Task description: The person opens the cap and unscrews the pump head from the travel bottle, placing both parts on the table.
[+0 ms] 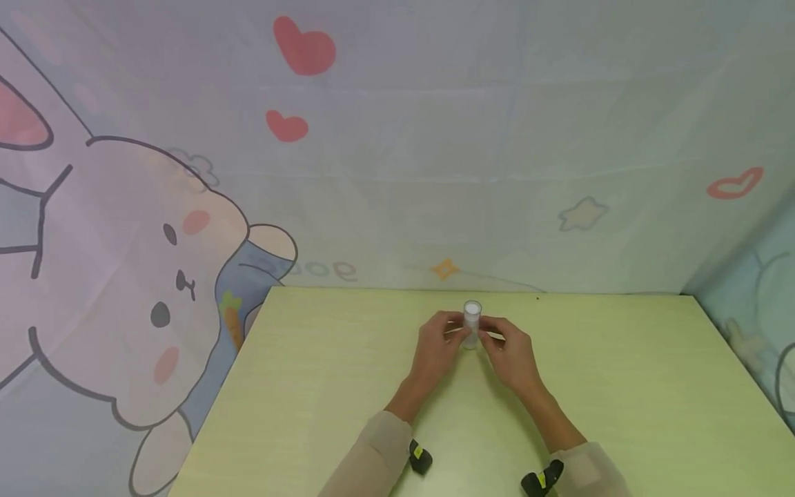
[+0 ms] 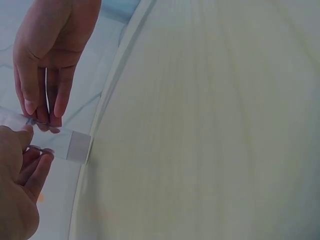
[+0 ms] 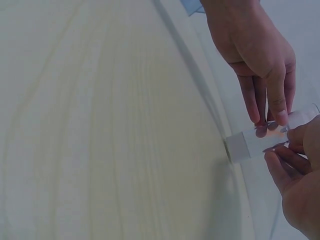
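Pale printed fabric (image 1: 404,172) hangs behind a light yellow-green tabletop (image 1: 298,386) with faint wood grain. Near the middle of the tabletop's far edge, the left hand (image 1: 437,348) pinches one side of a clear cylindrical container with a white lower end (image 1: 472,322), thumb and fingers bent in against its wall. Opposite it, the right hand (image 1: 514,355) has hold of the other side in the same way, its fingertips pressed close. Between them the container stands upright, round rim up and white end down; whether that end touches the tabletop I cannot tell.

Beyond the hands come bare wrists, then loose beige sleeves (image 1: 373,449), with a small black device bearing a yellow patch (image 1: 422,461) by the left cuff and another by the right. Farther out, past the tabletop's far left corner, the fabric shows a large sideways cartoon rabbit (image 1: 118,276); above the far edge are red hearts (image 1: 310,52) and a small orange four-pointed star (image 1: 445,268).
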Motion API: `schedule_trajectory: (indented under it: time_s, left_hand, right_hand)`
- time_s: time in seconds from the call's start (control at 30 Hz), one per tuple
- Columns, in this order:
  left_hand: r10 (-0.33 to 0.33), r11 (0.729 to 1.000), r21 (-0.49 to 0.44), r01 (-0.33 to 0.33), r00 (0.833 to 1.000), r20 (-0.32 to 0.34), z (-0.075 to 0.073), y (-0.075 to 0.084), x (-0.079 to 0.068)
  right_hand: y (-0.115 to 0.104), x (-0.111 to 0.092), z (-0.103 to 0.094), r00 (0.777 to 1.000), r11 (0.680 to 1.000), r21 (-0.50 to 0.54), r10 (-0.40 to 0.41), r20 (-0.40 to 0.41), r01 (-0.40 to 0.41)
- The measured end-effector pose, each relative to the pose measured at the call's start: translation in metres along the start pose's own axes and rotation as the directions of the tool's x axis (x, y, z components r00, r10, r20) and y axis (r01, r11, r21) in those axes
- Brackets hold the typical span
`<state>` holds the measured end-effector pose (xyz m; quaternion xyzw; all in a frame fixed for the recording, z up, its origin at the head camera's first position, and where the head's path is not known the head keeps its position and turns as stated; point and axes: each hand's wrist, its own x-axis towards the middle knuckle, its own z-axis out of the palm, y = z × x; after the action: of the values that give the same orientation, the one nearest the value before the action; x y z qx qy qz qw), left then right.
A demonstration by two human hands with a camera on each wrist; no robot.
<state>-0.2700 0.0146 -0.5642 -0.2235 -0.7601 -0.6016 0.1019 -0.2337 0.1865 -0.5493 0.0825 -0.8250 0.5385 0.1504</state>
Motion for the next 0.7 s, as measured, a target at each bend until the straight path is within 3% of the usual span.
schedule_trajectory:
  time_s: [0.4,0.7]
  left_hand:
    - [0.014,1.000,0.005,-0.014,1.000,-0.005,-0.0035,0.0006,0.0022]
    - [-0.048,0.999,0.019,0.048,0.999,-0.004,-0.0072,0.0027,0.0005]
  right_hand:
    - [0.0002,0.0043,0.0025,1.000,1.000,-0.002,-0.011,-0.006,0.011]
    - [0.0013,0.0033,0.0052,1.000,1.000,-0.014,-0.014,0.024,0.015]
